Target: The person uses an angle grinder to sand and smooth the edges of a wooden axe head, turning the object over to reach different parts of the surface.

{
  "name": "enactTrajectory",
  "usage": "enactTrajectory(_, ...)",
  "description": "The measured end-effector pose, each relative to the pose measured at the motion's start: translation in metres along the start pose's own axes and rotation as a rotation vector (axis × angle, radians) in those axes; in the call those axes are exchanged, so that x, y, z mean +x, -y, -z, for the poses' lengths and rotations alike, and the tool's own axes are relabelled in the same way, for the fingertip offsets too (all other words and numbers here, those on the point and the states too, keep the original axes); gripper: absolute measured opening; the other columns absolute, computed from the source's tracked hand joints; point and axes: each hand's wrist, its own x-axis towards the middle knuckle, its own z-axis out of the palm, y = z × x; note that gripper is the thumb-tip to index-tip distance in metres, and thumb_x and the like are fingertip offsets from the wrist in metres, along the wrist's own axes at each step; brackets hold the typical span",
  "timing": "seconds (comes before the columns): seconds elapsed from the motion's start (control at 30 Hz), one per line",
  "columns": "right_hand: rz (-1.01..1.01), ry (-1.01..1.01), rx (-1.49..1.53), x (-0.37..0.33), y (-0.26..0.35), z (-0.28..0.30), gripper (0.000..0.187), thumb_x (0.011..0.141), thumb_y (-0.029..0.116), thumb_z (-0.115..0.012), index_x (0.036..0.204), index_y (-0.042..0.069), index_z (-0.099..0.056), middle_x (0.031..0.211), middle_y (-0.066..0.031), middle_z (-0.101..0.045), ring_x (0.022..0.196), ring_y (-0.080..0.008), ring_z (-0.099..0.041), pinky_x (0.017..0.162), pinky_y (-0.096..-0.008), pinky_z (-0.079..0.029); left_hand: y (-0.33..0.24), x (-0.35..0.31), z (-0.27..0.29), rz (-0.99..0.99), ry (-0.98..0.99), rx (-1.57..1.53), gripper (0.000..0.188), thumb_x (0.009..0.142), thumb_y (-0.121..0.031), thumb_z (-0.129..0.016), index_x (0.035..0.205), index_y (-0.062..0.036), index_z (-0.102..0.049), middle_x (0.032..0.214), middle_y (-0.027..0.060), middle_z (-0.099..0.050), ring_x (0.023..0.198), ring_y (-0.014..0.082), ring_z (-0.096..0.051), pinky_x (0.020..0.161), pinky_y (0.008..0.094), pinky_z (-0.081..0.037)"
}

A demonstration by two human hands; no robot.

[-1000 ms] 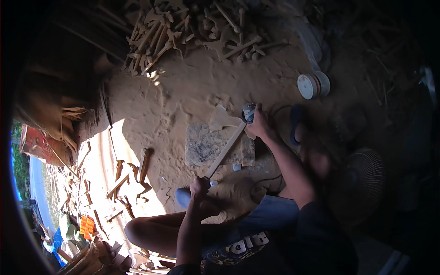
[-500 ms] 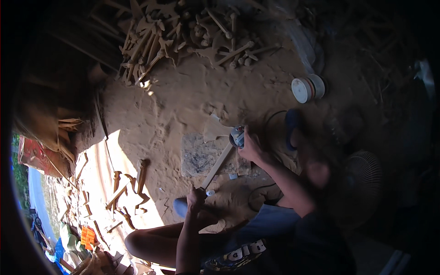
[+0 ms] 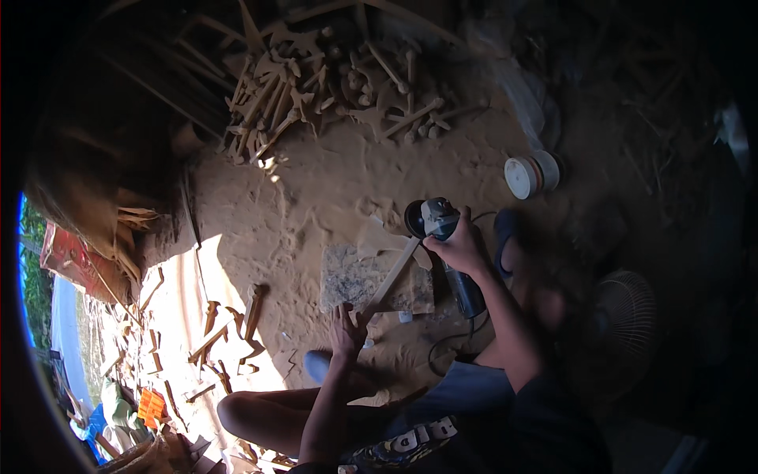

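Observation:
My right hand [image 3: 460, 247] is closed around an angle grinder [image 3: 440, 217] near its head. The grinder's dark disc [image 3: 414, 218] is at the far end of a pale wooden strip [image 3: 392, 278]; I cannot tell whether they touch. My left hand [image 3: 345, 332] holds the strip's near end, thumb against it and fingers partly stretched. Under the strip lies a worn, stained board [image 3: 339, 272] on the dusty ground. A flat pale wooden piece [image 3: 383, 237] rests at the board's far edge, partly behind the strip.
Carved wooden parts [image 3: 276, 87] are heaped at the back. More wooden pieces [image 3: 209, 340] lie in the sunlit patch on the left. A white tub [image 3: 521, 178] lies on its side at right. A fan [image 3: 625, 312] stands beside my right leg; a cord [image 3: 437, 351] curls nearby.
The grinder has tilted, now showing more of its body and disc. My left hand has shifted its hold, with its fingers stretching out more. The whole view has shifted slightly.

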Motion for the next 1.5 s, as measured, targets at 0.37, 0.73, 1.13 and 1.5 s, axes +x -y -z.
enactTrajectory(0.37,-0.263,0.122,1.257,-0.038,0.003,0.070,0.044,0.089,0.028,-0.080,0.121,0.004,-0.062,0.092,-0.0105,-0.069,0.072,-0.0235,-0.071,0.066,-0.0389,-0.061,0.001,0.060,-0.035,-0.290,0.109,0.108,0.039,0.092,-0.031,-0.071,0.114,-0.0022,-0.057,0.091,0.0185,-0.063,0.092,0.0389,-0.063,0.082,0.0515,-0.051)
enactTrajectory(0.73,-0.128,0.331,1.208,-0.072,0.001,0.005,0.053,0.091,0.019,-0.079,0.135,0.007,-0.052,0.114,-0.0113,-0.064,0.095,-0.0207,-0.068,0.079,-0.0366,-0.060,-0.105,-0.066,0.023,0.666,-0.128,-1.010,0.010,0.095,-0.015,-0.057,0.094,-0.0052,-0.054,0.063,0.0010,-0.049,0.048,0.0127,-0.052,0.042,0.0320,-0.042)
enactTrajectory(1.13,0.293,0.214,0.338,-0.152,0.088,-0.055,0.096,0.083,0.028,-0.088,0.153,-0.006,-0.032,0.141,-0.0233,-0.056,0.126,-0.0333,-0.060,0.107,-0.0426,-0.048,-0.088,-0.104,0.013,0.539,-0.208,-0.876,0.024,0.097,-0.018,-0.059,0.114,-0.0015,-0.055,0.073,0.0080,-0.060,0.053,0.0169,-0.058,0.047,0.0340,-0.047)
enactTrajectory(1.5,0.280,0.298,0.294,-0.157,0.093,-0.088,0.095,0.082,0.031,-0.088,0.152,-0.007,-0.036,0.140,-0.0267,-0.058,0.129,-0.0351,-0.061,0.107,-0.0417,-0.049,-0.077,-0.103,0.019,0.494,-0.201,-0.863,0.033,0.096,-0.010,-0.057,0.125,0.0026,-0.059,0.089,0.0104,-0.068,0.076,0.0171,-0.067,0.069,0.0336,-0.054)
